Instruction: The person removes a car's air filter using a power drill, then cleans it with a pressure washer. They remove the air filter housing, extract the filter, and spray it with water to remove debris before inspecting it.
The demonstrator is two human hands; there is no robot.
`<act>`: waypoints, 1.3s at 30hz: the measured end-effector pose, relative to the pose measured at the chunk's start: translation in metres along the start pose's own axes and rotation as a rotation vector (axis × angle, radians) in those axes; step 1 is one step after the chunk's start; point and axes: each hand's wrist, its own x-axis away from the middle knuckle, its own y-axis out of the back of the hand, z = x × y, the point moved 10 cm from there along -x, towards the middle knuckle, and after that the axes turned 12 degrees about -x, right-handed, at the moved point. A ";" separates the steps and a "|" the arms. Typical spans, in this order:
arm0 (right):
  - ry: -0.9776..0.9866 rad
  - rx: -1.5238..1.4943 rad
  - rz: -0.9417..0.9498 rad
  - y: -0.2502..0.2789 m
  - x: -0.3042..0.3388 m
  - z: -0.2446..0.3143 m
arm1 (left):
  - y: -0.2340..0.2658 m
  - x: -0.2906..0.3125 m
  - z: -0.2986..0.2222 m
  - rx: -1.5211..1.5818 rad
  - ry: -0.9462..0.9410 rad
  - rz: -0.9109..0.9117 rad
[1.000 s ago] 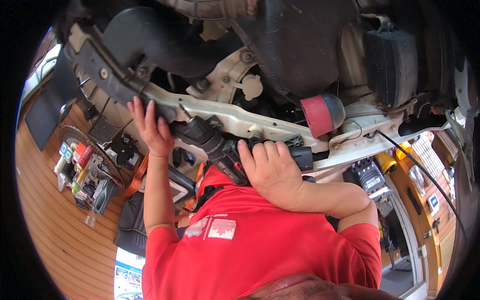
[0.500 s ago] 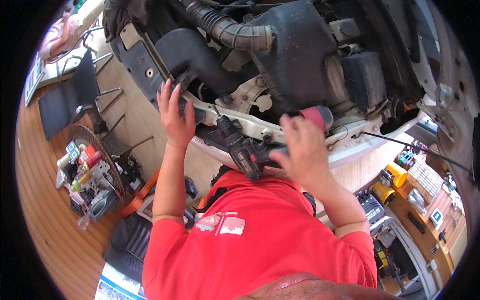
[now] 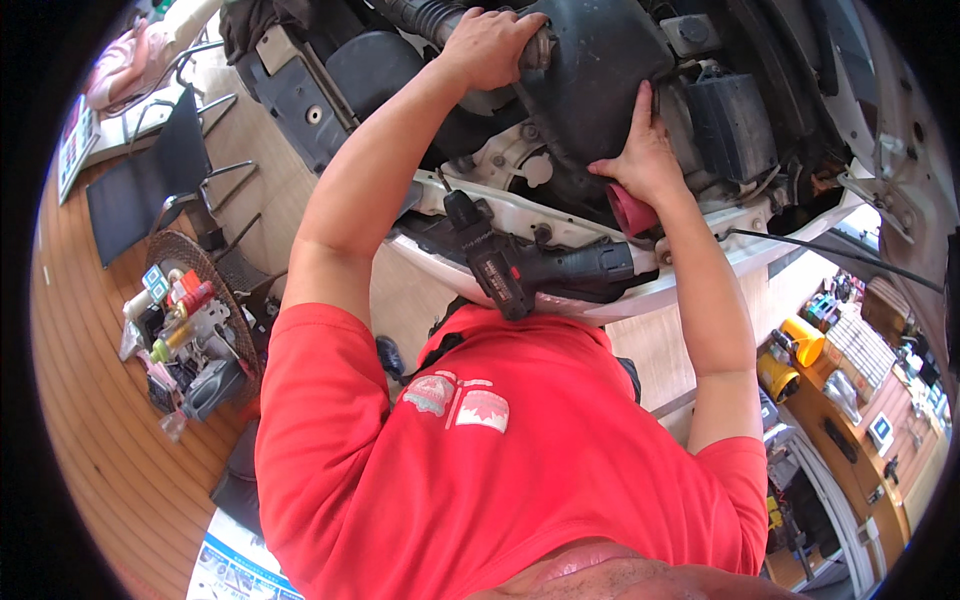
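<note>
My left hand (image 3: 490, 48) reaches into the engine bay and is closed over the end of the ribbed black air hose (image 3: 415, 14), beside its clamp (image 3: 540, 50). My right hand (image 3: 645, 160) spans the near right corner of the black plastic air box (image 3: 592, 85), thumb on the front side and forefinger along the right side. Its other fingers are partly hidden. Just below this hand sits a red cup-shaped thing (image 3: 630, 210). A black cordless drill (image 3: 485, 250) with a bit fitted lies on the car's front edge, between my arms and touched by neither.
The white front crossmember (image 3: 580, 232) runs between me and the engine. A thin black prop rod (image 3: 830, 252) slants at the right. Left stand a black chair (image 3: 150, 180) and a heap of small items (image 3: 185, 350); a wooden workbench (image 3: 860, 460) is lower right.
Both hands have moved forward into the engine bay. The left has closed over the hose end; the right has come to the air box corner from above the drill's handle.
</note>
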 end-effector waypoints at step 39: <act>-0.011 -1.479 0.058 0.081 0.008 -0.010 | 0.009 -0.012 0.119 0.869 0.150 -0.085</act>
